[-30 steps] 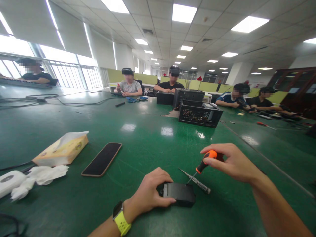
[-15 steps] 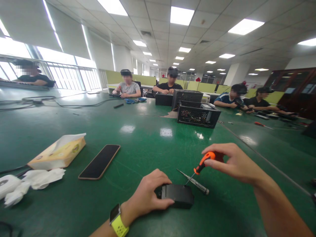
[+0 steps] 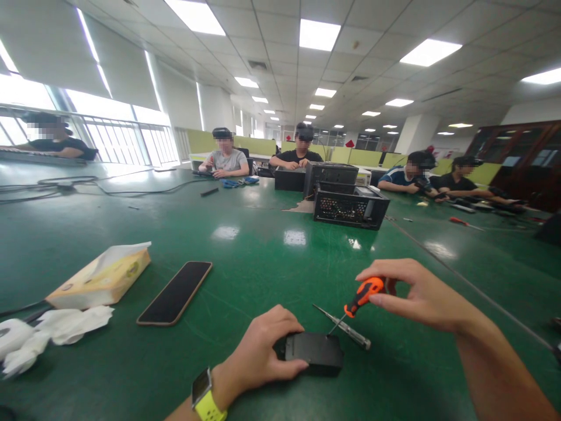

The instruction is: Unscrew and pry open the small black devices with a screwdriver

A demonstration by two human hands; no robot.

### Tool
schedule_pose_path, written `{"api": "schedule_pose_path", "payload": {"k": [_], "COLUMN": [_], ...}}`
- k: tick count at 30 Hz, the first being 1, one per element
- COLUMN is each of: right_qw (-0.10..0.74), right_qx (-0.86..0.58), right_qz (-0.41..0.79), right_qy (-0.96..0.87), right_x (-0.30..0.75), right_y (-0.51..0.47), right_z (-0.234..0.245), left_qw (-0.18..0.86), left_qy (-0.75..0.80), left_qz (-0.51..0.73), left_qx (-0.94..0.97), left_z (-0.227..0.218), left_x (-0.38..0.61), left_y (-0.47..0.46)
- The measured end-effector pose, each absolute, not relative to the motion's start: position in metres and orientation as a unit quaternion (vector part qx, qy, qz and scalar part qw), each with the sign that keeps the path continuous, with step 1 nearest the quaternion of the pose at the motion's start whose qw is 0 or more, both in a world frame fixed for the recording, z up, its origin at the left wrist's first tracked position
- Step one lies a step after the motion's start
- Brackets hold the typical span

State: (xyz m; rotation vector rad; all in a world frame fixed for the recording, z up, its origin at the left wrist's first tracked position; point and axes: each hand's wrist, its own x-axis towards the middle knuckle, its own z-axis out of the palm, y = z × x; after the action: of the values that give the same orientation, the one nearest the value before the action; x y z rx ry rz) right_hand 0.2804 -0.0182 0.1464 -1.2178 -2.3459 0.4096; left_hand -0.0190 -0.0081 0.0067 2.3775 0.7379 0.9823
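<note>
**Screwdriver on a black box**

We see a flat, matte black box (image 3: 313, 352) on the green table (image 3: 263, 257), with the left hand (image 3: 258, 354) closed around its near end. The right hand (image 3: 412, 292) pinches an orange-handled screwdriver (image 3: 362, 295), tip at the box's far edge. A yellow tissue box (image 3: 100, 279) shows one white sheet.

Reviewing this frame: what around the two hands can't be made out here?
All in the head view:
- Small black case: its left end is covered by the left hand.
- Orange-handled screwdriver in the right hand: the spot where its tip meets the case is too small to tell.
- Thin metal tool behind the case: too small to identify.
- White object by the crumpled tissues: cut off by the left edge.
</note>
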Motion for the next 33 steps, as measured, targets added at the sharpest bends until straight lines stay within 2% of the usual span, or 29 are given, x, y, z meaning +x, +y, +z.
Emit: {"api": "schedule_pose_path", "payload": {"k": [7,13,18,24,33], "right_qw": [0.213,0.212,0.205,0.211,0.218], "right_qx": [-0.492,-0.425,-0.488,-0.428,-0.467], "right_qz": [0.083,0.163,0.110,0.178,0.147], "right_qy": [-0.840,-0.865,-0.841,-0.861,-0.845], "right_x": [0.2770,0.2801,0.2805,0.2799,0.2804], "right_y": [-0.0182,-0.0221,-0.0189,-0.0225,-0.0180], "right_z": [0.1480,0.1513,0.1480,0.1518,0.1491], "left_qw": [0.223,0.222,0.221,0.226,0.227], "left_qy": [0.264,0.268,0.272,0.273,0.278], "left_qz": [0.361,0.357,0.353,0.344,0.326], "left_qx": [0.866,0.867,0.868,0.869,0.875], "left_z": [0.0048,0.0078,0.0072,0.0075,0.0055], "left_x": [-0.0203,-0.0203,-0.0208,-0.0215,-0.0226], "left_y": [-0.0078,-0.0095,-0.0097,-0.0092,-0.0087]}}
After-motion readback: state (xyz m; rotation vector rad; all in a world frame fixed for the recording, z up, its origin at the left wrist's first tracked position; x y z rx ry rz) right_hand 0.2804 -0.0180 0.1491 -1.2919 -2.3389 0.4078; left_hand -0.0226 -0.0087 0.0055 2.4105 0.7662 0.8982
